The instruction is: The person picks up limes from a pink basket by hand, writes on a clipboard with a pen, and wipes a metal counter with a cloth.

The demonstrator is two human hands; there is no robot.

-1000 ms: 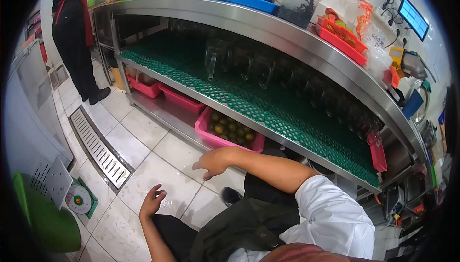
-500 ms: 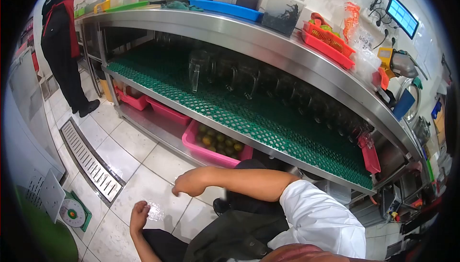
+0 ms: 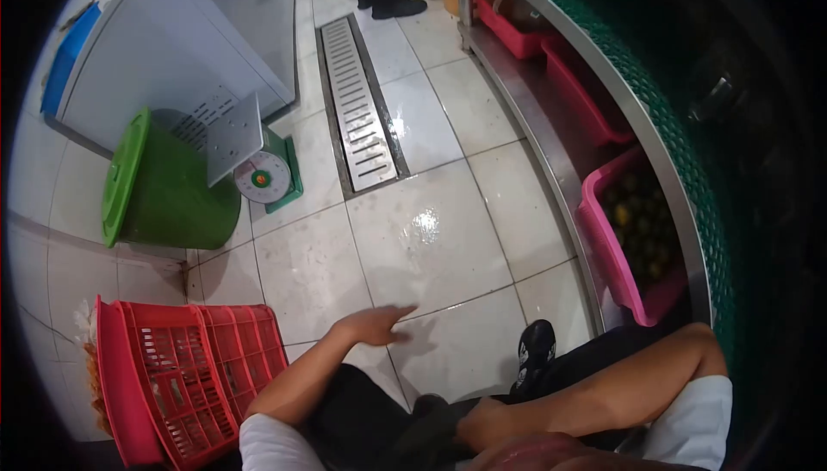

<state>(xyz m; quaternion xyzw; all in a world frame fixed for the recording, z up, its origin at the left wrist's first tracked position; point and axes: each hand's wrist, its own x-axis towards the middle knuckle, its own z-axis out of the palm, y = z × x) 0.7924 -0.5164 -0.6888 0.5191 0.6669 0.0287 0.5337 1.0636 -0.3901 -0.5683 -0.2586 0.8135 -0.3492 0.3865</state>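
Note:
My left hand (image 3: 376, 324) is held out over the white floor tiles (image 3: 448, 255), its fingers apart and holding nothing. Close to my body, against the dark apron (image 3: 431, 430), is my right hand (image 3: 484, 424); its fingers are bent and mostly hidden. A red plastic crate (image 3: 194, 376) stands to the left of my left arm. On the right, a pink basket (image 3: 616, 251) with green and yellow round fruit (image 3: 639, 217) sits on the low metal shelf (image 3: 538, 139).
A green lidded bin (image 3: 177, 182) and a dial scale (image 3: 265, 176) stand at the left. A metal drain grate (image 3: 357, 113) runs along the floor. Another person's legs and black shoe (image 3: 399, 8) are at the top. More pink baskets (image 3: 581, 92) line the shelf.
The view has swung left and down, bringing the red crate and green bin into sight. One hand has drawn in against my body; the other stays over the floor.

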